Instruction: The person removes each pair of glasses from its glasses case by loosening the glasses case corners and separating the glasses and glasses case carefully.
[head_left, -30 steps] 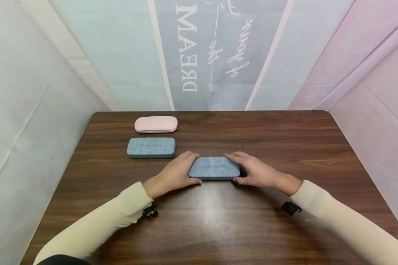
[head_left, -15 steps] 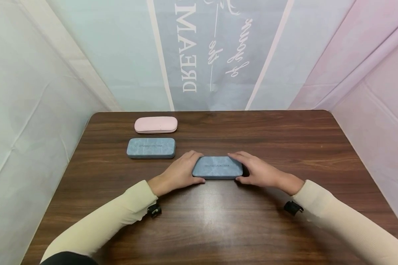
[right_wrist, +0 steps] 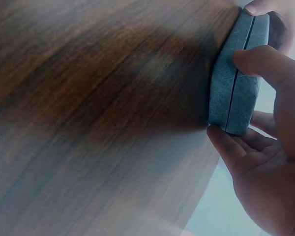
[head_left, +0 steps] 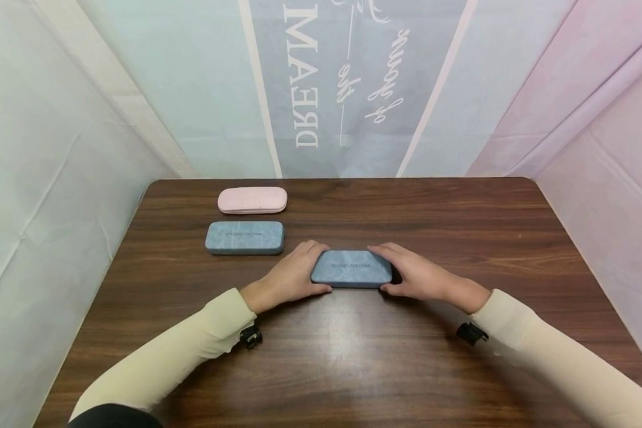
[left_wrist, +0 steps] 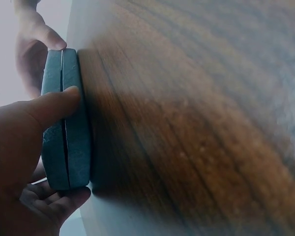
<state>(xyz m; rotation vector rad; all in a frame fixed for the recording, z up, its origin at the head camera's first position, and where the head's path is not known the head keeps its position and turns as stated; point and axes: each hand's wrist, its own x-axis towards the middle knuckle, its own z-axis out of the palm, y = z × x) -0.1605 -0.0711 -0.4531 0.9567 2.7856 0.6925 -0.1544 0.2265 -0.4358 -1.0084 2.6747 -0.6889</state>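
A blue glasses case (head_left: pixel 351 270) with small dark lettering on its lid lies flat, long side facing the person, near the middle of the table. My left hand (head_left: pixel 294 275) grips its left end, thumb along the near side and fingers at the far side. The right hand (head_left: pixel 414 274) grips the other end the same way. In the left wrist view, the seam of the case (left_wrist: pixel 77 142) runs as a thin dark line and the lid is down. The right wrist view has the right thumb pressed on the near side of the case (right_wrist: pixel 223 93).
A second blue glasses case (head_left: pixel 244 238) lies to the left and farther back on the brown wooden table (head_left: pixel 342 368). Behind it is a pink glasses case (head_left: pixel 252 200). A printed cloth (head_left: pixel 353 89) hangs along the table's far edge, with pale cloths on both sides.
Over the first half second both hands shifted slightly to the right together with the held glasses case. Since then they have stayed almost still. The other two cases have not moved.
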